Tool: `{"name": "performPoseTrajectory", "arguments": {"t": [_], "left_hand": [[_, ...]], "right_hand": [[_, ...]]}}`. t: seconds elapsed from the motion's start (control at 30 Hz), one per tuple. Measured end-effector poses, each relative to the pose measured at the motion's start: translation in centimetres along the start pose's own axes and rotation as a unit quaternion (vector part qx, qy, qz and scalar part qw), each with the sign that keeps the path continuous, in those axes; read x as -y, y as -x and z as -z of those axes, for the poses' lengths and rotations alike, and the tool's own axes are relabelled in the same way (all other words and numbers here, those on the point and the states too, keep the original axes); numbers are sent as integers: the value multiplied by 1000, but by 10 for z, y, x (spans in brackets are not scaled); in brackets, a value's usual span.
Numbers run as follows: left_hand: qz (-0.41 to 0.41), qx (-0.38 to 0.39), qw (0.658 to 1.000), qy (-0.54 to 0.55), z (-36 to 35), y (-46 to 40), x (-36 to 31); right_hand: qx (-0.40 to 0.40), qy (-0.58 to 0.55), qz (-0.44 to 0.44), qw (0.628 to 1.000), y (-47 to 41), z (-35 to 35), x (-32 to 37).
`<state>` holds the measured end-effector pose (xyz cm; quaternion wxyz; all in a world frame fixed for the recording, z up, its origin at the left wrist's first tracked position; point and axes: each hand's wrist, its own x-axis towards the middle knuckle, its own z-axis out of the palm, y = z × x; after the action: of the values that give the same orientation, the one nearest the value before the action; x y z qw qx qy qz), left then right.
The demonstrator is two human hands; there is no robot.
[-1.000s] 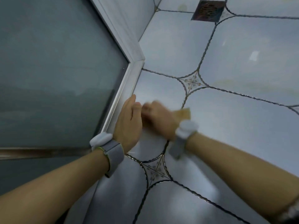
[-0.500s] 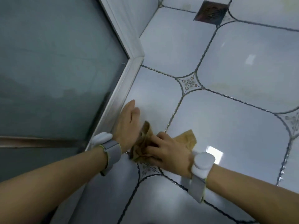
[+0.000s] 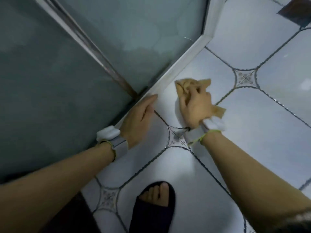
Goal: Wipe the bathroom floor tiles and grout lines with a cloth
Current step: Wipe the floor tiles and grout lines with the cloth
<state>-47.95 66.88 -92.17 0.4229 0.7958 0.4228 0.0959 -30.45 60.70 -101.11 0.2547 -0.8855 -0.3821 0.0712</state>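
Observation:
A crumpled tan cloth (image 3: 188, 86) lies on a glossy pale floor tile (image 3: 262, 125), pressed down under my right hand (image 3: 195, 108), whose fingers grip it. Cloth corners stick out past the fingertips and beside the wrist. My left hand (image 3: 139, 118) rests flat, fingers together, against the white door frame strip (image 3: 181, 68) where the floor meets the frosted glass door; it holds nothing. Dark wavy grout lines (image 3: 262, 90) run diagonally between the tiles, with a patterned diamond inset (image 3: 176, 138) just below my right wrist.
The frosted glass door (image 3: 67, 73) fills the left half, with a metal bar (image 3: 94, 47) across it. A dark floor drain (image 3: 296, 10) sits at the top right corner. My foot in a dark open-toed slipper (image 3: 153, 206) stands on the tiles at the bottom centre.
My right hand has pushed the cloth forward along the door frame, away from my left hand. The view has swung, so the door fills more of it and my slippered foot has appeared.

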Motion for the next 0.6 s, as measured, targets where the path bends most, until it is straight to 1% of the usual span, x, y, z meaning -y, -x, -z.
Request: {"name": "performPoseTrajectory", "arguments": {"t": [0.07, 0.1, 0.13, 0.2, 0.23, 0.27, 0.33, 0.37, 0.4, 0.43, 0.47, 0.5, 0.57, 0.6], "left_hand": [[20, -22, 999, 19, 2, 17, 12], [31, -18, 999, 24, 1, 22, 15], [39, -9, 999, 22, -1, 26, 18], [26, 9, 1000, -13, 1, 33, 24], [13, 23, 999, -42, 6, 37, 30], [6, 40, 996, -74, 11, 42, 39], [28, 82, 990, -110, 28, 64, 63], [37, 112, 986, -115, 36, 79, 73], [40, 128, 983, -122, 44, 96, 82], [39, 125, 983, -132, 49, 113, 88], [40, 111, 982, -145, 53, 129, 93], [43, 89, 983, -156, 58, 143, 97], [53, 51, 984, -163, 59, 164, 100], [61, 41, 984, -163, 59, 171, 100]], "right_hand": [[54, -23, 54, 997, 68, -1, 36], [83, -52, 100, 990, 99, 0, 54], [104, -85, 172, 976, 125, -3, 71], [146, -94, 319, 932, 157, -6, 89], [168, -89, 346, 919, 158, -5, 88], [195, -95, 349, 912, 150, -5, 79], [248, -92, 326, 908, 119, -2, 53], [233, -77, 299, 922, 100, 1, 38], [192, -72, 252, 946, 81, 1, 29], [147, -66, 187, 969, 66, 1, 22], [110, -60, 127, 984, 58, -2, 23], [97, -70, 80, 990, 60, -8, 33], [109, -96, 59, 988, 87, -25, 65], [136, -109, 78, 982, 108, -32, 84]]}}
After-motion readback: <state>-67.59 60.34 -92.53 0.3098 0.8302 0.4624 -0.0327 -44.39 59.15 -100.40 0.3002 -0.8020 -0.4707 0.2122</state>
